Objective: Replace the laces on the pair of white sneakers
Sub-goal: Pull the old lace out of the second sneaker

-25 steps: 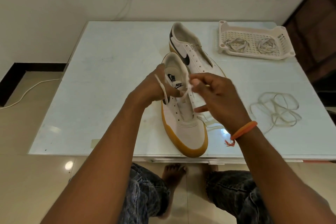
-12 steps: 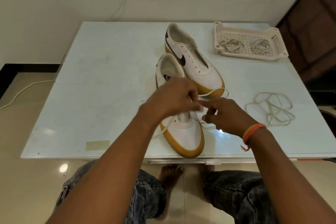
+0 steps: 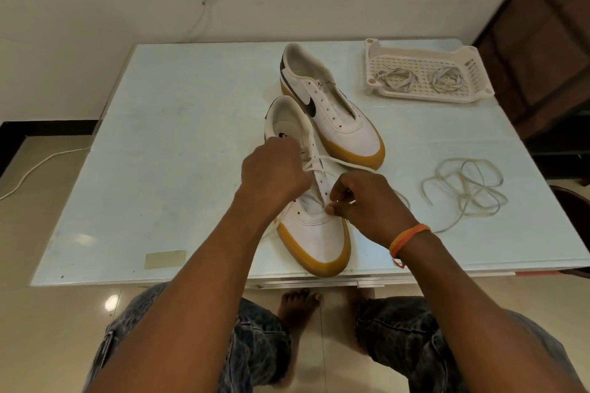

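Observation:
Two white sneakers with tan soles stand on the glass table [image 3: 178, 150]. The near sneaker [image 3: 314, 233] points its toe at me; the far sneaker [image 3: 338, 118] lies behind it with bare eyelets. A white lace [image 3: 338, 161] runs across the near sneaker's upper eyelets and off to the right. My left hand [image 3: 274, 174] is curled over the sneaker's tongue area and grips the lace there. My right hand [image 3: 364, 201] pinches the lace at the sneaker's right eyelet row, near the toe. A loose lace [image 3: 463, 191] lies tangled to the right.
A white plastic basket [image 3: 427, 96] at the back right holds two coiled laces. A strip of tape [image 3: 165, 259] sticks near the table's front edge. My knees and bare foot show below the table. A dark cabinet stands at the right.
Both hands have dropped from the sneaker's collar down towards the toe end of the eyelet rows. The lace now stretches across the upper eyelets out to the right.

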Tool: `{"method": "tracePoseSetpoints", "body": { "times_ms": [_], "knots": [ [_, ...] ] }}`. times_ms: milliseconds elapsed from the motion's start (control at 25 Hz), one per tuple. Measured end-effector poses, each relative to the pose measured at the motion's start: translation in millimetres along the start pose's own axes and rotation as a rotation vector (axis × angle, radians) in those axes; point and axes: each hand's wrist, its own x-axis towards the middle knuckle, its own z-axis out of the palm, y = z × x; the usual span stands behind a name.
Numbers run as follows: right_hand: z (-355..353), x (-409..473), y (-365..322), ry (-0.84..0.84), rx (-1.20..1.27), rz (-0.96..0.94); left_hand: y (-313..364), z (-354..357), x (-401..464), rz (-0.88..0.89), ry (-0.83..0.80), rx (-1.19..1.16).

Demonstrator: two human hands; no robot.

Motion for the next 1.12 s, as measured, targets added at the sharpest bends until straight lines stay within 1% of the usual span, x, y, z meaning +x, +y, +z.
{"method": "tracePoseSetpoints", "body": {
  "times_ms": [120, 160, 240, 280, 320, 400, 480, 560, 600, 720, 760, 800, 920, 960, 1040, 1120],
  "knots": [
    [1, 1, -1, -0.018, -0.029, 0.014, -9, 1, 12, -0.080, -0.060, -0.211],
    [2, 0, 0, -0.029, -0.042, 0.018, -10, 0, 15, -0.102, -0.053, -0.266],
    [3, -3, -1, -0.037, -0.032, 0.043, -12, 0, 18, -0.174, 0.033, -0.319],
    [3, -3, -1, -0.032, -0.012, 0.064, -13, 0, 18, -0.233, 0.083, -0.318],
    [3, -4, 0, -0.028, 0.006, 0.079, -14, -1, 18, -0.297, 0.098, -0.332],
    [3, -4, 1, -0.035, 0.001, 0.082, -17, -1, 18, -0.370, 0.042, -0.441],
    [4, -5, 4, -0.056, -0.027, 0.053, -22, 1, 22, -0.330, -0.013, -0.485],
    [-1, -7, 12, -0.034, -0.034, 0.041, -25, 0, 26, -0.300, -0.024, -0.474],
    [-6, -8, 20, 0.019, -0.003, 0.064, -26, 0, 27, -0.296, -0.030, -0.467],
    [-32, -12, 47, 0.287, 0.176, 0.225, -28, -2, 28, -0.283, -0.037, -0.439],
    [-37, -14, 52, 0.325, 0.196, 0.251, -28, -1, 28, -0.280, -0.040, -0.428],
    [-37, -14, 52, 0.314, 0.178, 0.247, -28, -1, 28, -0.276, -0.044, -0.416],
    [-18, -14, 31, 0.143, 0.130, 0.150, -27, -1, 29, -0.257, -0.052, -0.391],
    [-9, -12, 25, 0.111, 0.119, 0.108, -27, -1, 29, -0.252, -0.057, -0.385],
    [5, -8, 16, 0.111, 0.089, 0.056, -26, -1, 28, -0.248, -0.064, -0.375],
    [16, -7, 12, 0.177, 0.122, 0.077, -26, -1, 29, -0.247, -0.063, -0.369]
  ]
}}
